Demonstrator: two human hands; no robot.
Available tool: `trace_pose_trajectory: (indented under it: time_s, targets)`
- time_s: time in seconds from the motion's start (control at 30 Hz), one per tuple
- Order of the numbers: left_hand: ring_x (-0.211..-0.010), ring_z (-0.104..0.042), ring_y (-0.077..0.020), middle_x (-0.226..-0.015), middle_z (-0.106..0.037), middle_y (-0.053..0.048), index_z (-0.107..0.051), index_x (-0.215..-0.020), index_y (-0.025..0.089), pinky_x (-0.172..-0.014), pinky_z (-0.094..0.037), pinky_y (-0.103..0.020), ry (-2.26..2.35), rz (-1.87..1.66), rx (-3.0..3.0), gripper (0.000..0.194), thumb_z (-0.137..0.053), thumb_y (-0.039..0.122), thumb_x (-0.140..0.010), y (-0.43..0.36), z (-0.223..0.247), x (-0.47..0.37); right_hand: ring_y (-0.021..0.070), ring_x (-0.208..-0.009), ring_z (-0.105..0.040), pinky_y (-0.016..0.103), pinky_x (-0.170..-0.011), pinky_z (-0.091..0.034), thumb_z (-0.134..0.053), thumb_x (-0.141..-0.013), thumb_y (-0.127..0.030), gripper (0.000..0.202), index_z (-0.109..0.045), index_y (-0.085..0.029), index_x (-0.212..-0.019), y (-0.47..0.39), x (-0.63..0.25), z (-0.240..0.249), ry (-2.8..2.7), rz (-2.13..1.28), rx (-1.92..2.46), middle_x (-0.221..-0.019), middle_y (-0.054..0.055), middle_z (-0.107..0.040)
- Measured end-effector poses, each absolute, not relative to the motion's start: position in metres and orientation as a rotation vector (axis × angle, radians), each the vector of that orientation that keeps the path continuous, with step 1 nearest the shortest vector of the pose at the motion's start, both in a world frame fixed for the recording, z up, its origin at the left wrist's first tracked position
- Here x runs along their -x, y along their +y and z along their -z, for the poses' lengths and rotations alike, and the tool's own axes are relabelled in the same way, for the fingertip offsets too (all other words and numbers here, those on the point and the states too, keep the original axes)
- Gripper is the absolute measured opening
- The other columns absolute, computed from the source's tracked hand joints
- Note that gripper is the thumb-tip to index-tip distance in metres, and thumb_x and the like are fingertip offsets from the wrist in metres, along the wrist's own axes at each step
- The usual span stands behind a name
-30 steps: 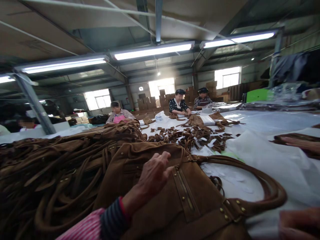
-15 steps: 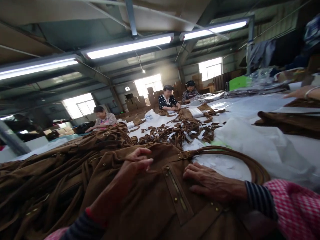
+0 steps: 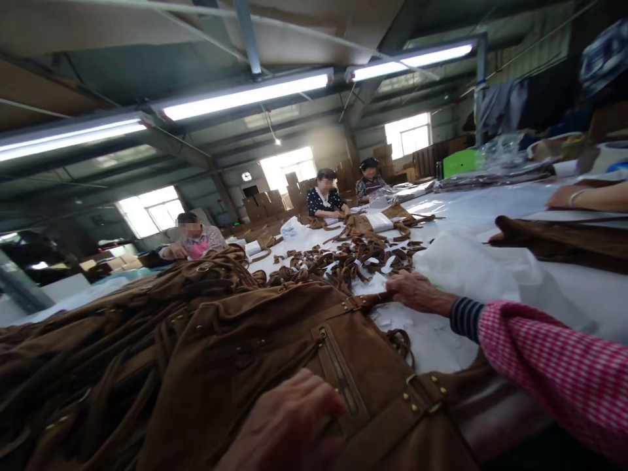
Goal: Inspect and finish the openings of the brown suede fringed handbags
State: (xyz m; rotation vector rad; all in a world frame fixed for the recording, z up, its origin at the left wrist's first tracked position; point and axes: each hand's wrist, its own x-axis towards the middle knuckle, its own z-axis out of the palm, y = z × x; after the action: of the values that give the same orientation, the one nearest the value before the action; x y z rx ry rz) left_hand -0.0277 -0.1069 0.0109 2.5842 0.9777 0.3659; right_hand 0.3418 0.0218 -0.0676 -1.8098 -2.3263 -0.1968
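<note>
1. The brown bag point(image 3: 275, 353) lies flat on its back in front of the person, beside a big heap of brown bags point(image 3: 98, 347). I think it lies that way so its front, with the zip point(image 3: 338, 373), is easy to see and reach.
2. The right hand point(image 3: 417, 292) has its fingers closed on the handle point(image 3: 370, 300), near the bag's top edge. Maybe it holds there because a handle is easy to grab.
3. The left hand point(image 3: 294, 418) is low, over the front of the bag, near the zip. Its fingers look bent, but it is blurry, so I can't tell if it is holding anything. Maybe it is there to keep the bag steady.
4. Past the bag, little brown straps point(image 3: 353, 255) sit in a messy pile on the white table point(image 3: 434, 340). A thin white sheet point(image 3: 471, 268) lies on their right.
5. Half a second ago, the right hand was on the bag's front, beside the zip. Now it has gone out to the handle. The left hand was up by the top edge, and now it is lower down.
</note>
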Motion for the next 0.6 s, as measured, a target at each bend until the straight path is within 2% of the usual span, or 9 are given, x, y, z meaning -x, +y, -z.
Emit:
trace_pose_trajectory:
  time_s: [0.13,0.23,0.3,0.37,0.47,0.6]
  targets:
    - [-0.109,-0.062,-0.026,-0.118,-0.071,-0.007,-0.064,-0.118,0.027,-0.099,-0.048,-0.037,0.717,-0.174,-2.717,0.032,-0.072,0.034,-0.088,-0.114,-0.004,-0.061,0.0232,-0.091,-0.065,0.029,-0.071,-0.037,-0.054,-0.086,-0.013,0.013,-0.065,-0.017,-0.092,0.022,-0.341,0.04,-2.309,0.262,1.785,-0.095,0.01,-0.071]
    - [-0.125,-0.053,-0.0326,-0.138,-0.06,-0.013,-0.046,-0.145,0.025,-0.108,-0.04,-0.05,0.708,-0.205,-2.679,0.06,-0.068,0.041,-0.091,-0.113,0.016,-0.098,0.0211,-0.077,-0.064,0.028,-0.064,-0.033,-0.056,-0.087,-0.019,0.014,-0.061,-0.018,-0.1,0.016,-0.341,0.004,-2.307,0.299,1.742,-0.085,0.007,-0.069]
    - [-0.124,-0.054,-0.0364,-0.138,-0.06,-0.015,-0.037,-0.153,0.023,-0.108,-0.038,-0.057,0.728,-0.191,-2.579,0.082,-0.072,0.053,-0.086,-0.109,0.028,-0.113,0.0184,-0.066,-0.06,0.027,-0.06,-0.032,-0.061,-0.082,-0.02,0.016,-0.061,-0.019,-0.098,0.009,-0.344,-0.024,-2.328,0.194,1.682,-0.074,0.004,-0.066]
    - [-0.121,-0.056,-0.038,-0.135,-0.062,-0.015,-0.038,-0.153,0.023,-0.107,-0.037,-0.06,0.708,-0.165,-2.501,0.093,-0.079,0.058,-0.077,-0.104,0.034,-0.122,0.0152,-0.055,-0.056,0.026,-0.054,-0.033,-0.067,-0.074,-0.015,0.019,-0.061,-0.02,-0.092,-0.001,-0.345,-0.052,-2.348,-0.089,1.624,-0.064,-0.001,-0.062]
    - [-0.119,-0.057,-0.037,-0.132,-0.064,-0.01,-0.047,-0.147,0.028,-0.105,-0.038,-0.058,0.729,-0.194,-2.443,0.091,-0.088,0.048,-0.068,-0.095,0.031,-0.119,0.0139,-0.049,-0.058,0.023,-0.049,-0.041,-0.071,-0.07,-0.014,0.03,-0.064,-0.02,-0.098,-0.02,-0.335,-0.092,-2.327,-0.686,1.505,-0.061,-0.005,-0.064]
    - [-0.113,-0.058,-0.0321,-0.121,-0.067,-0.006,-0.061,-0.133,0.029,-0.102,-0.044,-0.05,0.813,-0.281,-2.369,0.076,-0.091,0.034,-0.064,-0.091,0.013,-0.092,0.0185,-0.077,-0.072,0.024,-0.061,-0.055,-0.079,-0.077,-0.025,0.049,-0.06,-0.018,-0.121,-0.044,-0.28,-0.134,-2.053,-1.339,0.957,-0.092,0.005,-0.076]
